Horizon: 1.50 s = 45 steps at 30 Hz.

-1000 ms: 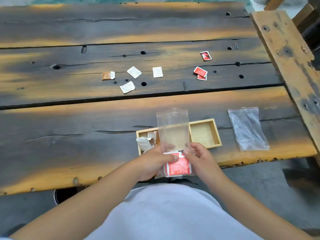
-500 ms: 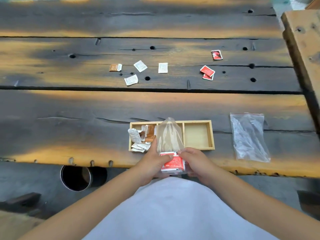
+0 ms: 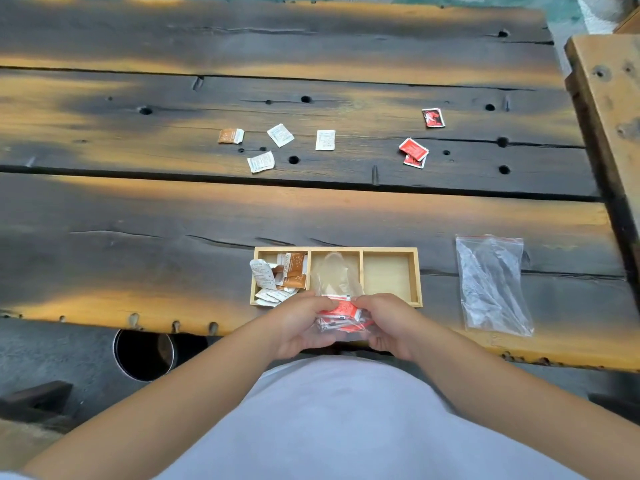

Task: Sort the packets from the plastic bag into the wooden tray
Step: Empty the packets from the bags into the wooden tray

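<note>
A big scorched plank table (image 3: pixel 138 220) fills the view, dark char and orange grain, bolt holes dotted along the middle board; below its near edge, left, a dark round bin (image 3: pixel 144 355) on the grey floor; far right, a pale wooden beam (image 3: pixel 609 109) lies along the table's end

— Both hands at the counter's (image 3: pixel 138 265) near edge: left hand (image 3: pixel 298 325) and right hand (image 3: pixel 388 323) gripping a clear plastic bag (image 3: pixel 334 277) of red packets (image 3: pixel 341 311).

— And the wooden tray (image 3: pixel 415 275)?

— Left compartment holds white and brown packets (image 3: pixel 282 275) (one hanging over the rim). The bag's top lies over the middle one. A second bag (image 3: pixel 491 282) lies to the right.
</note>
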Available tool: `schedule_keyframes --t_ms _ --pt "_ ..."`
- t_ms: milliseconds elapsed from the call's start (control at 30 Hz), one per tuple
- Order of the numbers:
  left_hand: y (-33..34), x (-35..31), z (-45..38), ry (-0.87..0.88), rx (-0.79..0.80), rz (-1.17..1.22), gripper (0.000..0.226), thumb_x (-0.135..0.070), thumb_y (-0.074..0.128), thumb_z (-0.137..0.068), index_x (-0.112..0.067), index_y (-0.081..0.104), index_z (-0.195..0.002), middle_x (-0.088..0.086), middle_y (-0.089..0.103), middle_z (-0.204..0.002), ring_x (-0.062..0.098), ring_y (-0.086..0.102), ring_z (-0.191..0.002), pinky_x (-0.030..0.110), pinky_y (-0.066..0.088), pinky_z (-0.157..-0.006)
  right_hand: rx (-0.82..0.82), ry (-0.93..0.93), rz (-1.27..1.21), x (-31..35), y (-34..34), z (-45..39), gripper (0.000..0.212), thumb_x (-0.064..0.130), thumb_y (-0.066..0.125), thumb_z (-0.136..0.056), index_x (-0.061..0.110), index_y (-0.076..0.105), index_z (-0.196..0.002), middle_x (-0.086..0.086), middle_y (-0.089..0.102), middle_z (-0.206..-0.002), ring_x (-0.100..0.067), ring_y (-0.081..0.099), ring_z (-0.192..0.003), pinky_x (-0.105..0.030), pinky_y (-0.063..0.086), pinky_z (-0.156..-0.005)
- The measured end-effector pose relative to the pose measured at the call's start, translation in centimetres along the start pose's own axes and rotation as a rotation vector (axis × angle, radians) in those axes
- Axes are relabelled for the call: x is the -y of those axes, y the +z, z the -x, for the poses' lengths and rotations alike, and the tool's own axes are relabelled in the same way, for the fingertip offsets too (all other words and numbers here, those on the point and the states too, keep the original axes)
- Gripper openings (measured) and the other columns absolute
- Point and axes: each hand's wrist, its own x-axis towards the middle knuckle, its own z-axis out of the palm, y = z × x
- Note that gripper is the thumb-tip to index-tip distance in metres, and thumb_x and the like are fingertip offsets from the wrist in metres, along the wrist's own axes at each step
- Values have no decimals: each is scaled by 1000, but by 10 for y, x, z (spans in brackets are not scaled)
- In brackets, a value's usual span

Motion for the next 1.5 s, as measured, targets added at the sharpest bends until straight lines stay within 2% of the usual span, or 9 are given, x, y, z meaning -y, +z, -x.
schedule_keyframes --t_ms 133,267,567,700,867,1000,1267,1400,1500 --pt "-1 -18 5 -128 99 205 26 -10 47 -98 6 57 -115 22 74 -95 32 75 -79 30 60 -54 -28 -4 6 15 0 0 29 27 55 -94 1 64 -105 -10 69 -74 -12 54 -43 -19 39 -39" --pt "-8 -30 3 -152 183 278 29 -7 41 -97 8 62 -111 26 70 -106 34 74 -83 34 57 -79 -18 -21 -3 24 -2 1 29 24 52 -94 0 63 -108 -15 72 -77 -13 61 -46 -18 43 -37" --pt "-12 -41 12 -125 124 281 25 -2 40 -96 7 59 -111 25 71 -101 32 74 -80 33 61 -70 -30 -66 -71 31 -1 15 27 20 50 -98 -1 57 -113 -21 72 -80 -18 66 -54 -19 46 -37" --pt "-13 -45 12 -97 109 284 28 -2 43 -94 6 59 -116 24 68 -114 29 69 -97 35 54 -91 -39 -86 -90 37 0 21 26 19 49 -98 -2 56 -112 -18 70 -67 -16 64 -46 -19 47 -36" --pt "-11 -49 17 -82 97 271 31 -4 41 -96 6 55 -122 24 62 -126 31 64 -103 35 55 -82 -45 -128 -130 43 -1 29 23 18 50 -99 0 59 -110 -15 70 -75 -17 66 -51 -20 47 -38" --pt "-10 -48 26 -78 122 275 21 -1 47 -91 6 61 -105 21 69 -101 27 71 -80 32 58 -74 -47 -141 -143 40 -1 36 22 18 51 -98 0 60 -107 -14 70 -73 -18 66 -50 -20 46 -37" --pt "-14 -33 36 -61 111 192 24 -8 47 -96 2 57 -115 17 73 -85 25 73 -68 31 61 -57 -21 -187 -134 25 2 48 21 19 55 -97 2 59 -108 -18 70 -95 -18 67 -50 -20 46 -37" --pt "-12 -30 36 -27 118 121 33 -23 49 -96 -6 60 -121 14 72 -99 28 67 -90 37 54 -80 42 -269 -29 15 -2 55 10 18 55 -97 14 63 -92 0 67 -69 -12 51 -42 -20 35 -40" --pt "-2 -33 26 -28 160 141 41 -34 45 -99 -7 61 -124 16 70 -113 31 68 -94 41 50 -84 64 -304 38 5 -13 60 14 17 58 -94 21 69 -101 1 75 -81 -10 41 -47 -19 32 -41"
